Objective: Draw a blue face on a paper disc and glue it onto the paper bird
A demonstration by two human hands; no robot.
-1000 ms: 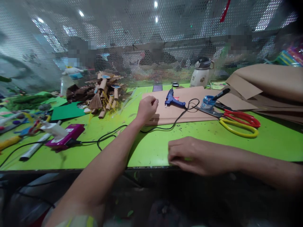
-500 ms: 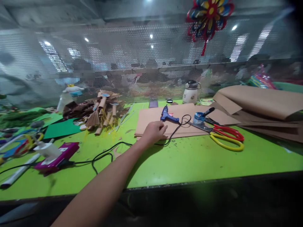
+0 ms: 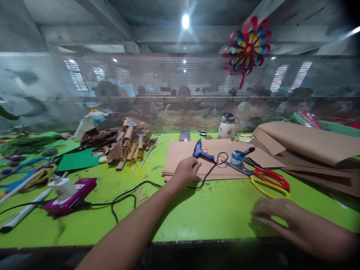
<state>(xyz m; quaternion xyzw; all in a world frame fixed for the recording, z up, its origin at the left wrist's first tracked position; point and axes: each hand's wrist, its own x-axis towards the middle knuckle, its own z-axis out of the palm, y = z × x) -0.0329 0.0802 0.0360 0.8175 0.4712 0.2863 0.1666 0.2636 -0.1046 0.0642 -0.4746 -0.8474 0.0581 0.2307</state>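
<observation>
My left hand (image 3: 185, 172) rests on the near edge of a stack of brown kraft paper (image 3: 180, 153), fingers curled under; whatever they hold, if anything, is hidden. Just beyond it, a blue glue gun (image 3: 203, 152) lies on the paper, its black cable (image 3: 206, 176) running past my wrist. Over the table's front right part hovers my right hand (image 3: 278, 215), slightly blurred, thumb and fingers apart with nothing between them. Large scissors (image 3: 271, 182) with red and yellow handles lie just beyond that hand. A small jar of blue paint (image 3: 237, 157) stands by their blades, a dark-handled tool across it.
At left, a purple power strip (image 3: 74, 197) holds a white plug. Behind it lie green sheets (image 3: 78, 159) and a heap of brown paper crafts (image 3: 126, 144). A white flask (image 3: 227, 125) stands at the back. Large kraft sheets (image 3: 312, 138) cover the right side.
My right hand has come into view from the lower right. My left hand stays by the glue gun on the paper. The camera has tilted upward, so the scene sits lower.
</observation>
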